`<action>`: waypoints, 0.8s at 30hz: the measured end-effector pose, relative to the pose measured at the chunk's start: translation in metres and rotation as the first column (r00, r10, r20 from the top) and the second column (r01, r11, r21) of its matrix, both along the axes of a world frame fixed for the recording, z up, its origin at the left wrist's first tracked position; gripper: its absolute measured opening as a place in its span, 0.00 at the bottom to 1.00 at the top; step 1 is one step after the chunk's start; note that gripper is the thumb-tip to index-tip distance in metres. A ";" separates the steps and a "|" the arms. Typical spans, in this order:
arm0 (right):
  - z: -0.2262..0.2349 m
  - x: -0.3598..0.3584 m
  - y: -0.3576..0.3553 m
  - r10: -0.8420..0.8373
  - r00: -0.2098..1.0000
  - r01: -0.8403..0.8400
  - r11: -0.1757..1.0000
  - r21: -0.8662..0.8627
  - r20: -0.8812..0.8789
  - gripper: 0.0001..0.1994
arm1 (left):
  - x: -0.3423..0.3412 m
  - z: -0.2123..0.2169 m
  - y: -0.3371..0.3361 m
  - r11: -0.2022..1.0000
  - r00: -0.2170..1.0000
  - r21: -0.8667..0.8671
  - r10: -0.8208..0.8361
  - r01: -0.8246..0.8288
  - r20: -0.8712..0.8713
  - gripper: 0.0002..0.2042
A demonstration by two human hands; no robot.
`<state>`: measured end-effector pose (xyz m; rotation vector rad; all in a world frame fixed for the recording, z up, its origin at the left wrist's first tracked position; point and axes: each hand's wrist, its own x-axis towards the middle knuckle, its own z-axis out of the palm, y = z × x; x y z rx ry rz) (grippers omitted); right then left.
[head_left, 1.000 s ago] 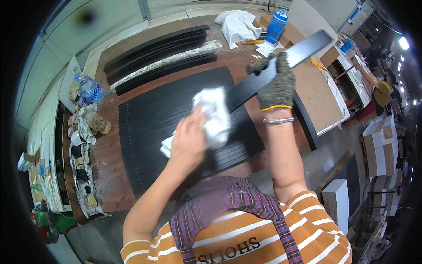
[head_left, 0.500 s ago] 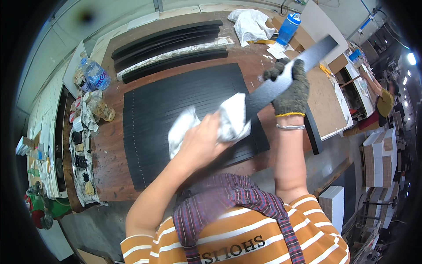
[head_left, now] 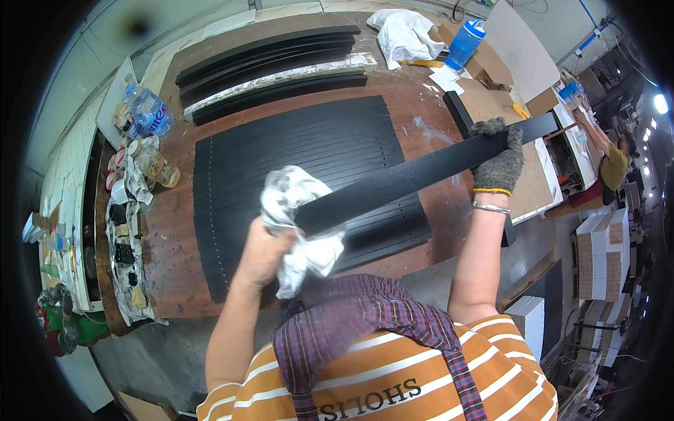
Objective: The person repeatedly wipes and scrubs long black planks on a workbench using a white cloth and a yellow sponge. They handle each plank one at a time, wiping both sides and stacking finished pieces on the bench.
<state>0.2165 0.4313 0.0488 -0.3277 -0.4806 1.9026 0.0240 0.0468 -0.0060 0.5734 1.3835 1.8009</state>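
My right hand [head_left: 498, 168], in a dark grey knitted glove with a yellow cuff edge, is closed round a long flat black slat [head_left: 407, 177]. The slat slants from lower left to upper right above the table. At its near left end my bare left hand [head_left: 261, 254] grips a crumpled white cloth [head_left: 309, 261] against it. Beneath lies a panel-like row of black slats [head_left: 239, 182] side by side, with lines of small dots near both ends. The cloth hides the fingertips of my left hand.
Several black strips [head_left: 274, 55] are stacked at the back of the brown table [head_left: 175, 274]. A blue bottle [head_left: 465, 45] and a white cloth bundle [head_left: 401, 35] stand behind. Plastic bottles [head_left: 151, 112] and jars line the left edge. Another person [head_left: 614, 165] works far right.
My left hand and the cloth have moved left to the slat's lower end. My right hand has shifted right and down, and the slat now lies at a flatter slant.
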 end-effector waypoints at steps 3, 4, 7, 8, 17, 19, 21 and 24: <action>-0.019 -0.019 -0.012 0.008 0.994 -0.011 1.000 0.028 0.109 0.17 | 0.019 0.005 0.023 0.978 0.809 -0.010 0.166 -0.207 -0.564 0.11; -0.028 -0.025 -0.020 0.120 0.988 -0.128 0.989 0.079 0.095 0.17 | 0.022 0.005 0.028 0.975 0.550 0.056 0.169 -0.217 -0.818 0.13; -0.048 -0.035 -0.037 0.200 0.911 -0.195 0.979 -0.052 0.360 0.19 | 0.019 0.005 0.029 0.993 0.252 -0.103 -0.115 0.061 -0.961 0.17; -0.052 -0.039 -0.043 0.176 0.920 -0.167 0.984 -0.057 0.350 0.20 | 0.014 0.008 0.026 0.965 0.226 -0.211 -0.243 0.156 -0.943 0.17; -0.029 -0.092 -0.095 0.282 0.949 -0.271 0.958 -0.089 0.143 0.21 | 0.004 0.065 0.068 0.971 0.705 -0.235 -0.197 0.043 -0.681 0.15; -0.020 -0.098 -0.089 0.275 0.956 -0.267 0.960 -0.090 0.099 0.20 | 0.028 0.049 0.075 0.972 0.366 -0.191 -0.229 0.138 -0.902 0.21; -0.013 -0.091 -0.076 0.191 0.964 -0.196 0.981 0.007 0.186 0.20 | 0.036 0.024 0.050 0.967 0.245 -0.215 -0.243 0.136 -0.939 0.27; -0.005 -0.072 -0.050 0.112 0.976 -0.132 0.986 0.099 0.188 0.18 | 0.021 -0.019 -0.004 0.942 0.322 -0.332 -0.328 0.042 -0.888 0.26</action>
